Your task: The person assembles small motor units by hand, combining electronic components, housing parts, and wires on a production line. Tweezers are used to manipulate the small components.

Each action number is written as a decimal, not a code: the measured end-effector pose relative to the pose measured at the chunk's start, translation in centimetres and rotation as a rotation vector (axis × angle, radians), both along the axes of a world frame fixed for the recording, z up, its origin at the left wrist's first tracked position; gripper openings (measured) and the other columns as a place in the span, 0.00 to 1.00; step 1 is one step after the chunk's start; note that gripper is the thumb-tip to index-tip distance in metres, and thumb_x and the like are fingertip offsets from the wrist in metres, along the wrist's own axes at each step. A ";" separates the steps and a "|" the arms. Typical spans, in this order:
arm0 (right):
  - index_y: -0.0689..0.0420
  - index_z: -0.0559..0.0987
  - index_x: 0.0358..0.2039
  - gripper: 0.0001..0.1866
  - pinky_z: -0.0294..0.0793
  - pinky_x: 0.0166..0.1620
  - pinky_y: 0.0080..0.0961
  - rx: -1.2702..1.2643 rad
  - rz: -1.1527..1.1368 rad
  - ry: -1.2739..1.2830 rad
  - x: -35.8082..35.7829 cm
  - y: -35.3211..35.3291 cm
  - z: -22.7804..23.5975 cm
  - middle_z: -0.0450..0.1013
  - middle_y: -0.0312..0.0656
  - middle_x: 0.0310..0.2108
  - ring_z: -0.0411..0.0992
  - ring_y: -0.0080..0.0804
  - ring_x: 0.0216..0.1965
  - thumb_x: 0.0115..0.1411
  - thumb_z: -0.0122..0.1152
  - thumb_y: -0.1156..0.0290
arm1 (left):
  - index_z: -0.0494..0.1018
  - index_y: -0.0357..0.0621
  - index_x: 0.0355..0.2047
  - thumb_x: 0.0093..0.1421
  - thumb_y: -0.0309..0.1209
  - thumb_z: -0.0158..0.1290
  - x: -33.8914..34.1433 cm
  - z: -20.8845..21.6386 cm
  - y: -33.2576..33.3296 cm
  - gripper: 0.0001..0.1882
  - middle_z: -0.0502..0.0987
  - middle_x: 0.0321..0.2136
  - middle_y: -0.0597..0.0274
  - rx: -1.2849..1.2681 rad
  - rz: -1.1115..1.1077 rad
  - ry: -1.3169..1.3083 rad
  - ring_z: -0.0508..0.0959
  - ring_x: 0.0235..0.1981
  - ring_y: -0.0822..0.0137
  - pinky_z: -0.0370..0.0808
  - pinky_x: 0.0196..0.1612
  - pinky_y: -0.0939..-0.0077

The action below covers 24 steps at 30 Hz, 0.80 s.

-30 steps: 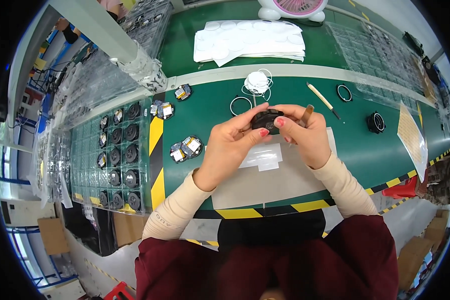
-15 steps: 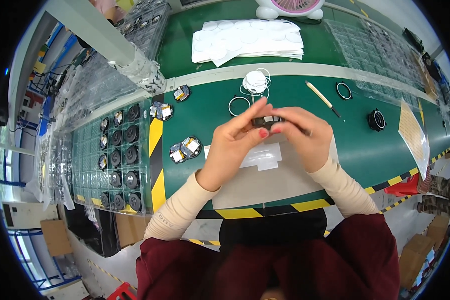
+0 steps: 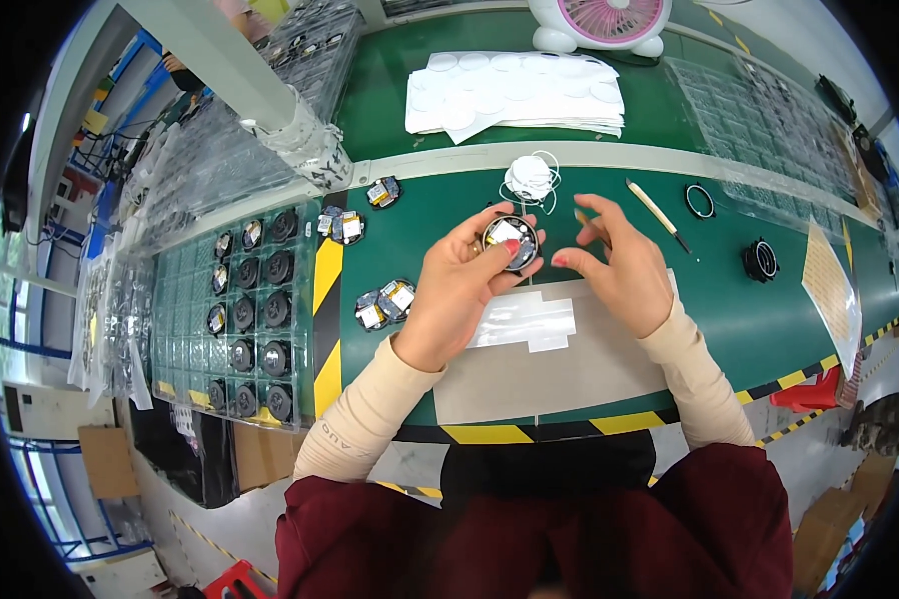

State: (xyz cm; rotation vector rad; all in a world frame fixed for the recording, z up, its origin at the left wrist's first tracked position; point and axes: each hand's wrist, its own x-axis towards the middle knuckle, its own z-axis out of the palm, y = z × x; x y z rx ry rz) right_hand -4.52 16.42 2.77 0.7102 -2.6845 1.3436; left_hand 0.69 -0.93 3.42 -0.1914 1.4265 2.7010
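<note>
Right hand [image 3: 619,270] now off the round black part [image 3: 510,243], open face newly exposed.

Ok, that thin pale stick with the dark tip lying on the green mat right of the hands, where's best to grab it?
Pinch the thin pale stick around mid-shaft, from above. It lies flat on the green mat, slanting away, with bare mat along both sides, so fingers could close across its width. The right hand is nearest; the left hand holds the round black disc-shaped part. Probably avoid the dark tip.

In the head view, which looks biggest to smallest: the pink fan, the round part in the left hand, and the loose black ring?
1. Pink fan, though cut off by the picture's edge.
2. Round part in the left hand.
3. Black ring, slightly smaller.
</note>
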 end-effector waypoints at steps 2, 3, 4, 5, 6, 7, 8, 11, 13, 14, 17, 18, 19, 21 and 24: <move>0.60 0.71 0.42 0.18 0.67 0.28 0.25 -0.105 0.062 0.263 -0.5 0.0 -1.4 0.69 0.40 0.21 0.66 0.32 0.22 0.49 0.61 0.77 | 0.59 0.33 0.51 0.58 0.20 0.43 -0.2 -0.8 -0.2 0.19 0.70 0.44 0.50 0.014 -0.011 -0.032 0.74 0.43 0.61 0.74 0.46 0.69; 0.60 0.71 0.42 0.18 0.67 0.28 0.25 -0.103 0.062 0.263 -0.4 -0.1 -1.3 0.69 0.40 0.21 0.66 0.32 0.22 0.49 0.61 0.77 | 0.59 0.33 0.51 0.58 0.20 0.43 -0.3 -1.2 -0.2 0.19 0.70 0.43 0.50 -0.026 -0.015 -0.047 0.74 0.43 0.61 0.74 0.46 0.69; 0.60 0.72 0.39 0.15 0.67 0.27 0.25 -0.057 0.103 0.374 -0.2 -0.2 -1.1 0.69 0.41 0.21 0.66 0.33 0.22 0.49 0.60 0.78 | 0.59 0.33 0.51 0.58 0.20 0.43 -0.3 -1.3 -0.2 0.19 0.71 0.42 0.51 -0.066 -0.019 -0.061 0.74 0.43 0.62 0.75 0.46 0.69; 0.61 0.73 0.37 0.13 0.67 0.26 0.26 -0.011 0.143 0.484 0.1 -0.3 -1.0 0.69 0.41 0.21 0.67 0.35 0.22 0.49 0.59 0.78 | 0.59 0.33 0.51 0.58 0.20 0.43 -0.3 -1.2 -0.1 0.19 0.71 0.42 0.51 -0.065 -0.019 -0.061 0.74 0.43 0.62 0.75 0.46 0.69; 0.61 0.73 0.37 0.13 0.67 0.26 0.26 -0.011 0.141 0.483 0.3 -0.4 -1.1 0.69 0.41 0.21 0.67 0.35 0.22 0.49 0.59 0.78 | 0.60 0.32 0.51 0.58 0.19 0.43 -0.2 -1.0 0.0 0.19 0.71 0.40 0.54 -0.059 -0.031 -0.086 0.74 0.41 0.65 0.76 0.45 0.70; 0.61 0.74 0.36 0.11 0.67 0.25 0.26 0.053 0.147 0.511 0.5 -0.4 -1.2 0.69 0.41 0.21 0.68 0.35 0.21 0.49 0.58 0.79 | 0.60 0.32 0.51 0.58 0.19 0.44 -0.2 -1.0 0.0 0.20 0.71 0.37 0.58 -0.054 -0.043 -0.112 0.74 0.40 0.69 0.77 0.44 0.72; 0.60 0.75 0.34 0.10 0.67 0.24 0.27 0.117 0.154 0.538 0.6 -0.4 -1.4 0.69 0.41 0.21 0.68 0.36 0.21 0.49 0.57 0.80 | 0.60 0.32 0.51 0.58 0.19 0.44 -0.2 -1.0 0.0 0.20 0.71 0.37 0.58 -0.055 -0.046 -0.113 0.74 0.40 0.69 0.77 0.44 0.72; 0.59 0.75 0.35 0.12 0.67 0.22 0.26 0.148 0.140 0.582 0.6 -0.4 -1.5 0.68 0.39 0.19 0.68 0.32 0.20 0.47 0.57 0.81 | 0.60 0.33 0.52 0.57 0.19 0.44 -0.2 -1.1 0.2 0.20 0.71 0.36 0.60 -0.060 -0.059 -0.133 0.75 0.38 0.71 0.77 0.43 0.72; 0.59 0.75 0.35 0.13 0.67 0.21 0.26 0.182 0.131 0.580 0.8 -0.5 -1.4 0.67 0.39 0.18 0.68 0.32 0.20 0.46 0.57 0.81 | 0.60 0.33 0.52 0.57 0.19 0.44 -0.2 -1.2 0.3 0.20 0.72 0.36 0.60 -0.083 -0.053 -0.125 0.75 0.37 0.72 0.77 0.43 0.73; 0.59 0.75 0.35 0.14 0.67 0.21 0.26 0.216 0.123 0.580 0.9 -0.5 -1.3 0.67 0.39 0.18 0.68 0.32 0.20 0.45 0.57 0.81 | 0.60 0.33 0.52 0.57 0.19 0.44 -0.2 -1.2 0.4 0.20 0.72 0.36 0.60 -0.084 -0.054 -0.127 0.75 0.37 0.72 0.77 0.43 0.73; 0.58 0.75 0.36 0.16 0.67 0.20 0.26 0.264 0.098 0.593 1.4 -0.4 -0.8 0.66 0.38 0.17 0.68 0.33 0.20 0.43 0.57 0.81 | 0.60 0.33 0.52 0.57 0.19 0.44 0.2 -1.3 0.8 0.20 0.72 0.37 0.60 -0.164 -0.021 -0.074 0.74 0.37 0.72 0.77 0.43 0.74; 0.58 0.75 0.36 0.16 0.67 0.20 0.26 0.265 0.095 0.594 1.3 -0.3 -0.9 0.66 0.38 0.17 0.68 0.33 0.20 0.43 0.57 0.81 | 0.60 0.33 0.52 0.57 0.19 0.44 0.3 -1.4 0.9 0.20 0.72 0.37 0.60 -0.214 -0.010 -0.055 0.74 0.38 0.72 0.76 0.44 0.74; 0.58 0.75 0.37 0.15 0.67 0.21 0.25 0.250 0.103 0.578 1.2 -0.3 -1.3 0.66 0.39 0.18 0.68 0.31 0.20 0.45 0.57 0.81 | 0.60 0.33 0.52 0.57 0.19 0.44 0.3 -1.4 1.0 0.20 0.72 0.38 0.60 -0.265 0.002 -0.034 0.74 0.39 0.72 0.76 0.44 0.74; 0.58 0.75 0.38 0.15 0.67 0.23 0.23 0.236 0.104 0.565 0.8 -0.4 -1.6 0.66 0.40 0.18 0.68 0.29 0.21 0.47 0.56 0.82 | 0.60 0.33 0.52 0.57 0.18 0.43 0.2 -1.1 1.0 0.20 0.72 0.39 0.59 -0.191 -0.009 0.007 0.74 0.39 0.71 0.76 0.44 0.74; 0.58 0.74 0.42 0.15 0.66 0.26 0.17 -0.237 0.162 0.208 0.6 -0.7 -1.2 0.66 0.38 0.22 0.66 0.21 0.23 0.51 0.54 0.82 | 0.59 0.34 0.53 0.58 0.18 0.43 0.0 -0.3 1.0 0.21 0.71 0.40 0.59 -0.064 -0.018 0.036 0.74 0.40 0.70 0.75 0.46 0.72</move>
